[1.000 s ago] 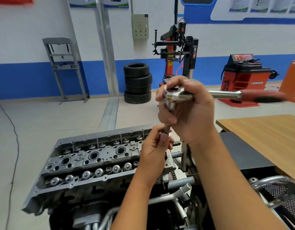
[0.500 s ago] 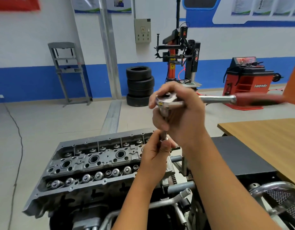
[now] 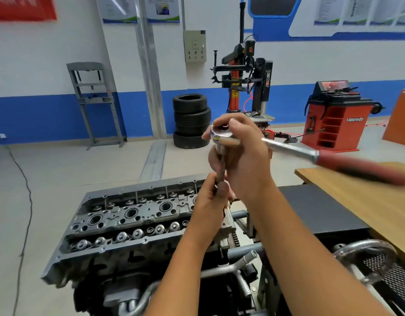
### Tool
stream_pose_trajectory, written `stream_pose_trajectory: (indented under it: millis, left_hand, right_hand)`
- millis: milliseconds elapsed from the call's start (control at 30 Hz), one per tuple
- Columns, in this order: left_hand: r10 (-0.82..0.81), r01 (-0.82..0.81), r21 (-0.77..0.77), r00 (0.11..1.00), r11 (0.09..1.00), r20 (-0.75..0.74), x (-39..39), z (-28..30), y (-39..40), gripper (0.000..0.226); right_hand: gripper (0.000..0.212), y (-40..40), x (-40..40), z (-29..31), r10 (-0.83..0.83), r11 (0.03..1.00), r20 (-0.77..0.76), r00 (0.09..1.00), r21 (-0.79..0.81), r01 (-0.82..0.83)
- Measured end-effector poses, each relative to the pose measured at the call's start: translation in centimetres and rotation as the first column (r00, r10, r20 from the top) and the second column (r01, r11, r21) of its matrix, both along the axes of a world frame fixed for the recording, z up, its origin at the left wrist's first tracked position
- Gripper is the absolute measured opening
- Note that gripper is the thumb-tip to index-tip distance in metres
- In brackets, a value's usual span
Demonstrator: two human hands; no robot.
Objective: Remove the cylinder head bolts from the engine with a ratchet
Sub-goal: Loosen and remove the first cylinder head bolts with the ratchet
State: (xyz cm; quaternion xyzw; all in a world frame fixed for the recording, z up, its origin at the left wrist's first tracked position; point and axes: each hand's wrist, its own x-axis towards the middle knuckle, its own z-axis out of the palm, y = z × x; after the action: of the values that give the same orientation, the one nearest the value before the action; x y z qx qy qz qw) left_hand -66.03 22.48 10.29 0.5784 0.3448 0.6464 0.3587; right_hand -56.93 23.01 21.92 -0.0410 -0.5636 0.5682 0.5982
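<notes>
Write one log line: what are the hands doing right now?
right hand: grips ratchet head | left hand: pinches extension bar | engine: below

I have one view only: the head camera looks forward and down from close above the engine (image 3: 133, 224), wide-angle, taking in the workshop floor and far wall (image 3: 37, 53) beyond.
</notes>
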Motion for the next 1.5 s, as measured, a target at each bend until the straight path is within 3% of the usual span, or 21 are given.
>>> stream_pose_trajectory:
  millis: [67, 133, 233, 333, 400, 467, 600, 667, 767, 833, 900, 967, 1033, 1100, 1167, 1267, 1333, 1400, 1433, 1500]
  left_hand:
    - [-0.033, 0.034, -0.036, 0.999, 0.999, 0.012, -0.2, 0.5, -0.2, 0.032]
    - [-0.025, 0.026, -0.025, 1.0, 0.999, 0.015, -0.1, 0.9, -0.4, 0.032]
    - [0.01, -0.009, -0.026, 0.999, 1.0, 0.053, 0.2, 1.0, -0.5, 0.03]
    - [0.023, -0.021, -0.017, 0.997, 1.0, 0.073, 0.3, 1.0, -0.7, 0.031]
    - [0.021, -0.02, -0.011, 0.996, 1.0, 0.081, 0.3, 1.2, -1.0, 0.035]
    - [0.02, -0.019, -0.018, 0.996, 1.0, 0.085, 0.1, 1.2, -1.2, 0.033]
    - [-0.003, 0.005, -0.034, 0.998, 0.999, 0.068, -0.1, 1.0, -1.0, 0.027]
    - [0.015, -0.014, -0.01, 0.998, 1.0, 0.063, 0.1, 0.9, -0.8, 0.014]
    - [0.053, -0.053, -0.003, 0.998, 0.999, 0.045, 0.2, 0.3, -0.3, 0.014]
    - [0.059, -0.059, -0.004, 0.997, 0.998, 0.05, 0.1, 0.0, 0.0, 0.015]
    - [0.055, -0.055, -0.002, 0.996, 0.998, 0.068, 0.0, 0.0, 0.1, 0.018]
    - [0.041, -0.042, 0.01, 0.996, 0.999, 0.079, 0.0, 0.1, -0.1, 0.016]
    - [0.008, -0.008, 0.005, 0.997, 1.0, 0.079, -0.1, 0.3, -0.3, 0.016]
    - [-0.04, 0.043, -0.025, 0.995, 0.999, 0.095, -0.3, 0.6, -0.5, 0.021]
    - [-0.057, 0.063, -0.053, 0.992, 0.997, 0.11, -0.4, 0.9, -0.6, 0.026]
    - [-0.04, 0.046, -0.044, 0.99, 0.998, 0.136, -0.2, 0.9, -0.6, 0.026]
    - [-0.039, 0.043, -0.025, 0.988, 0.999, 0.148, -0.2, 0.6, -0.4, 0.026]
    - [-0.052, 0.054, -0.008, 0.986, 0.998, 0.161, -0.4, 0.4, -0.1, 0.027]
    - [-0.058, 0.058, 0.001, 0.984, 0.998, 0.17, -0.6, 0.3, 0.0, 0.027]
    - [-0.058, 0.058, 0.003, 0.985, 0.998, 0.165, -0.7, 0.2, 0.1, 0.027]
  right_hand:
    - [0.023, 0.9, 0.8, 1.1, 0.253, 0.957, -0.015, 0.967, -0.145, -0.252]
    - [0.035, 1.7, 1.1, 1.4, 0.346, 0.914, -0.037, 0.937, -0.211, -0.346]
    - [0.037, 1.4, 0.5, 0.7, 0.243, 0.952, -0.051, 0.969, -0.18, -0.248]
    - [0.026, 0.1, -0.3, -0.7, -0.033, 0.999, -0.063, 0.997, -0.02, 0.032]
    - [0.022, -0.3, -0.6, -1.0, -0.131, 0.99, -0.07, 0.989, 0.042, 0.134]
    - [0.026, -0.4, -0.6, -0.6, -0.082, 0.996, -0.033, 0.996, 0.033, 0.083]
    - [0.05, 0.3, -0.1, 0.6, 0.172, 0.973, -0.04, 0.984, -0.151, -0.176]
    - [0.051, 0.5, 0.1, 0.6, 0.175, 0.971, -0.052, 0.983, -0.158, -0.181]
    - [0.039, -0.3, -0.3, -0.8, -0.039, 0.999, -0.042, 0.998, -0.025, 0.038]
    - [0.024, -1.0, -0.9, -1.7, -0.263, 0.957, -0.063, 0.963, 0.111, 0.269]
    - [0.017, -1.0, -1.6, -1.7, -0.368, 0.91, -0.087, 0.926, 0.172, 0.378]
    - [0.022, -0.5, -1.5, -1.1, -0.288, 0.947, -0.05, 0.956, 0.132, 0.292]
    - [0.029, 0.3, -0.5, -0.3, -0.036, 0.999, 0.014, 0.999, 0.032, 0.036]
    - [0.036, 1.4, 0.6, 0.2, 0.166, 0.984, 0.003, 0.986, -0.07, -0.165]
    - [0.038, 1.9, 1.1, 0.3, 0.215, 0.971, -0.019, 0.976, -0.106, -0.216]
    - [0.031, 1.0, 0.8, -0.5, 0.087, 0.995, -0.002, 0.996, -0.047, -0.087]
    - [0.025, -0.1, 0.3, -1.3, -0.147, 0.987, 0.018, 0.989, 0.074, 0.146]
    - [0.019, -0.4, -0.3, -1.7, -0.35, 0.917, 0.008, 0.937, 0.207, 0.341]
    - [0.018, -0.2, -0.5, -1.5, -0.37, 0.902, 0.0, 0.929, 0.237, 0.36]
    - [0.022, 0.6, -0.3, -0.8, -0.254, 0.95, 0.02, 0.967, 0.19, 0.246]
